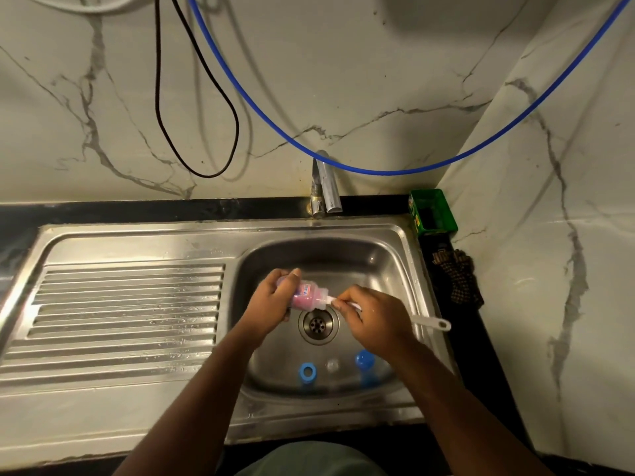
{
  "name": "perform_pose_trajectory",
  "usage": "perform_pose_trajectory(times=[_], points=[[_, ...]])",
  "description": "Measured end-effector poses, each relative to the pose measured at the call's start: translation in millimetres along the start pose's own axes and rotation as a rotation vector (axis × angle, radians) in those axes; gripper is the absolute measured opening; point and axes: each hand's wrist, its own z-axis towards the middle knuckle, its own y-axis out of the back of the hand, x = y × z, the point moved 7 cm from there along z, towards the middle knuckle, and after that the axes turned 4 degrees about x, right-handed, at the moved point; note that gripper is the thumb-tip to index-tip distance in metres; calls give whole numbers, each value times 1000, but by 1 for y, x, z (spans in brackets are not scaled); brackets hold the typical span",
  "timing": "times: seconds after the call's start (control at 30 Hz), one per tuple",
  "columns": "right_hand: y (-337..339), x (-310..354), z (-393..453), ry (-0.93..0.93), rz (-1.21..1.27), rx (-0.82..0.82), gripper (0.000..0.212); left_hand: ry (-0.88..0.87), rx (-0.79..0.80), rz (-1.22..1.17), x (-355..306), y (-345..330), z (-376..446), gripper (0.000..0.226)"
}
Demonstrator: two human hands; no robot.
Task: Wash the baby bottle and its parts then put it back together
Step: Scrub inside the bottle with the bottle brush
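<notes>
My left hand [271,300] grips a small clear baby bottle [305,297] over the sink basin, held sideways with its mouth to the right. Pink bristles fill its inside. My right hand [371,314] holds the white handle of a bottle brush [433,322] whose head is pushed into the bottle. On the basin floor near me lie a blue screw ring [307,371], a clear teat [332,365] and a blue cap [365,359].
The steel sink [409,249] has a drain [318,324] in the middle and a ribbed draining board [127,314] to the left. A tap [324,187] stands behind. A green box [433,211] and a dark cloth [457,276] sit at the right. Cables and a blue hose [378,171] hang along the wall.
</notes>
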Motion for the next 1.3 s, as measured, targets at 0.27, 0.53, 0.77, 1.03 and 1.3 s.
perform_pose_trajectory(times=[0.27,0.53,0.77,1.03,1.3], points=[[12,3,17,105,-18,66,13,30,65,-32,3,-3,-1,31],[12,3,15,100,-10,34,13,21,-22,-82,-1,5,-1,32],[7,0,11,-5,-19,69,14,37,-147,-15,1,13,-7,37],[14,-1,13,64,-9,58,11,40,-131,-17,3,22,-12,35],[16,-1,7,-66,13,79,22,10,-160,-103,-2,23,-23,33]])
